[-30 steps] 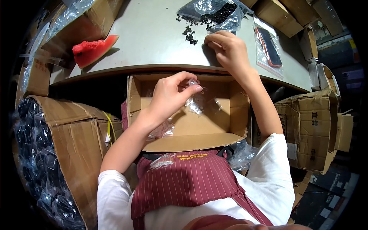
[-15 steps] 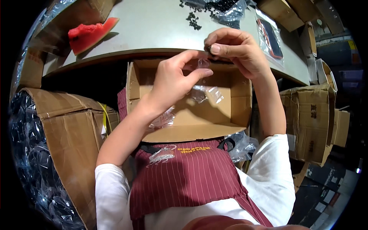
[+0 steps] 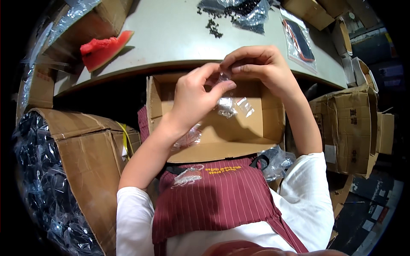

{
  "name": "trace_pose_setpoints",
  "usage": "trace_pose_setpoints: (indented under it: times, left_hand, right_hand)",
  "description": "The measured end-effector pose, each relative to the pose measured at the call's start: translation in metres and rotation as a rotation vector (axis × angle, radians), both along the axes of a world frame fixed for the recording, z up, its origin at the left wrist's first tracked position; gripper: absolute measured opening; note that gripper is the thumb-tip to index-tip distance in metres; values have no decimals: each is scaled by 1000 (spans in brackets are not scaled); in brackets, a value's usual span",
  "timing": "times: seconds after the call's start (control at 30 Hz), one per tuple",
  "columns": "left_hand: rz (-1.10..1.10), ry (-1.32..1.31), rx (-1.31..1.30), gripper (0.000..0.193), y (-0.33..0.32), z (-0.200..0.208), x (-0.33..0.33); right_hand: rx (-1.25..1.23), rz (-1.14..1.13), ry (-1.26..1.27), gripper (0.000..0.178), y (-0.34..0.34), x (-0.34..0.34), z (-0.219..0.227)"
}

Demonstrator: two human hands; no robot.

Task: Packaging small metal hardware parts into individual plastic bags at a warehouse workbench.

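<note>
Plastic bag (image 3: 223, 77) pinched in my left hand (image 3: 193, 92) above the box (image 3: 213, 152) could drop if my right hand (image 3: 270, 70), grip unclear, tugs.

Overhead-looking light brightens the smooth, pale tabletop (image 3: 171, 36) beyond the open, rectangular brown cardboard box (image 3: 222, 152); left of the box, the space sinks into blackness. Soft shadow crosses its floor, where small, flat clear plastic bags (image 3: 226, 106) catch glare. Fisheye distortion bows the tabletop's edge beyond the box.
</note>
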State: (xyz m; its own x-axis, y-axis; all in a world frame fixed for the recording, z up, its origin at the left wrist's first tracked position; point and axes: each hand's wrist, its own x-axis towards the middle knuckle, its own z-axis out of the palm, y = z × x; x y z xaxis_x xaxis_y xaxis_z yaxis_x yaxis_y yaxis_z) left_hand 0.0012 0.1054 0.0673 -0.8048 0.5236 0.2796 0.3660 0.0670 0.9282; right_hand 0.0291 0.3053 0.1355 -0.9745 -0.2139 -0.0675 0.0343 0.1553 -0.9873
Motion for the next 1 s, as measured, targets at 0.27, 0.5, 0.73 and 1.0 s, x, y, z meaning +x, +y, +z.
trace_pose_setpoints:
  times: [0.27,0.5,0.73,1.0]
  left_hand:
    - [36,44,-13,28,2,-10,-1]
    - [82,124,-72,29,-3,-12,-3]
    - [72,126,-62,29,-1,-15,-9]
    - [106,239,-71,30,0,-12,-9]
  right_hand:
    - [886,-333,516,22,1,-55,-27]
    - [956,-352,758,11,4,-57,-38]
    - [912,-345,678,9,11,-62,-37]
    - [645,-178,713,11,0,-12,-14]
